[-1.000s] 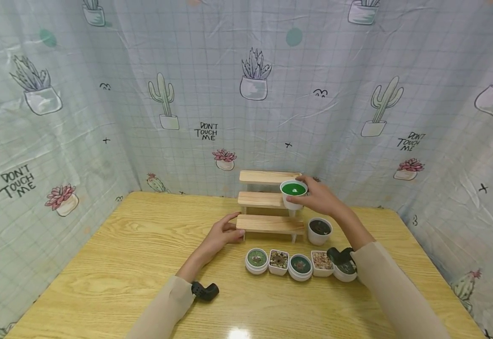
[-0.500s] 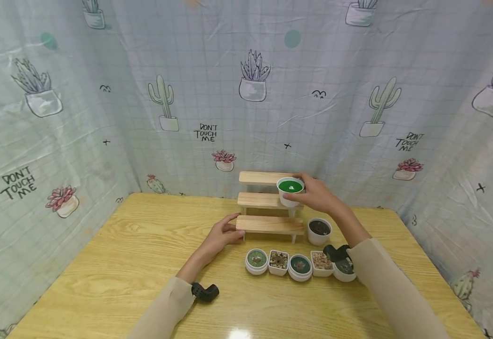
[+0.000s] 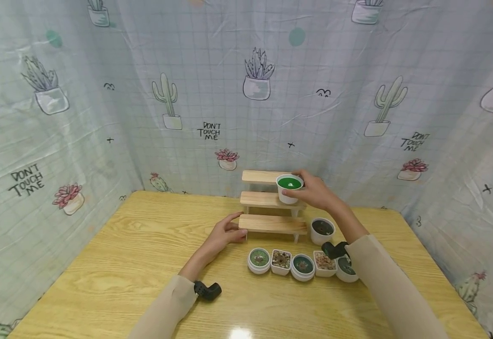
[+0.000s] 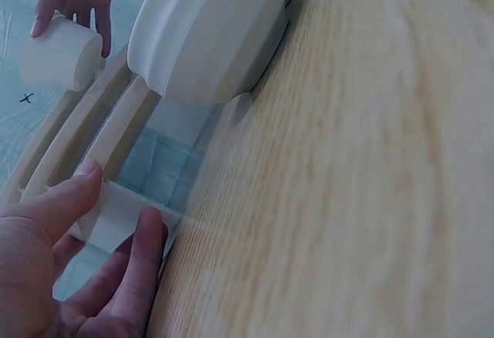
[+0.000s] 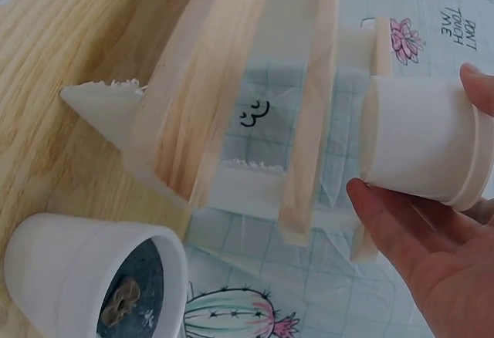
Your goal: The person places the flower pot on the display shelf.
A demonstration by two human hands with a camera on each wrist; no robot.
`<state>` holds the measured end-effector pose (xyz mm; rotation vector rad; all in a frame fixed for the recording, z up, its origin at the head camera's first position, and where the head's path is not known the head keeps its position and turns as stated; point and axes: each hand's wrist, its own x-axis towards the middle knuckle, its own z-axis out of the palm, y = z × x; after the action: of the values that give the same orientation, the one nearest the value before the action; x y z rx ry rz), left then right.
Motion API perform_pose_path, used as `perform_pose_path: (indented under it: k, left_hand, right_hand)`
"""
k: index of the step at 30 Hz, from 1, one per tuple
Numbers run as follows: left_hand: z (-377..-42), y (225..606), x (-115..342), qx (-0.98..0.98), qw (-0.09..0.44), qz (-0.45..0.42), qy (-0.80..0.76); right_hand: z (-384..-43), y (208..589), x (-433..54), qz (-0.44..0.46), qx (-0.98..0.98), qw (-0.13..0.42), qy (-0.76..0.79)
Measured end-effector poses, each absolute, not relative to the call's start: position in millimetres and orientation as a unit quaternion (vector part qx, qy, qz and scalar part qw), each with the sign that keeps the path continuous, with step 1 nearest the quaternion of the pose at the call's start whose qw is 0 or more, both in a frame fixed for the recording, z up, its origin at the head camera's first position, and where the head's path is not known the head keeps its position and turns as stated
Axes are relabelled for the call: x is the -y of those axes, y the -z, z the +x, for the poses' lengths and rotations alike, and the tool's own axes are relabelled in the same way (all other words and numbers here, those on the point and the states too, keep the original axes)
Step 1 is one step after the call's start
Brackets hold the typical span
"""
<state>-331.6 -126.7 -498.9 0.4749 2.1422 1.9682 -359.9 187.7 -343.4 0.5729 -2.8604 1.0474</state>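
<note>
A three-step plant stand (image 3: 271, 223) with pale wooden boards and white side legs stands on the table. At its left end my left hand (image 3: 224, 234) grips the lowest step, thumb on the board and fingers at the white leg (image 4: 116, 218). My right hand (image 3: 314, 192) holds a round white pot (image 5: 421, 141) with a bright green filling, fingers and thumb around its sides. Upright, the pot overlaps the right part of the middle and top steps in the head view. In the right wrist view a gap shows between its base and the middle board (image 5: 312, 106).
A white pot with dark filling (image 3: 322, 228) stands just right of the stand. In front runs a row of several small pots, among them a round green-filled one (image 3: 259, 258) and a square one with pebbles (image 3: 281, 260). A patterned curtain (image 3: 204, 94) hangs behind the table.
My right hand has carried the green-filled pot a little left and toward the back over the stand. The left hand keeps its grip on the stand's left end.
</note>
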Motion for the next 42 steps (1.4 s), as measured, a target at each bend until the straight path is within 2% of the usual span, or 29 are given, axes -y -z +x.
perform_pose_path:
  k: [42]
  left_hand:
    - [-332, 499, 127, -0.723, 0.099, 0.164, -0.664]
  right_hand:
    - [-388, 315, -135, 0.184, 0.895, -0.001, -0.405]
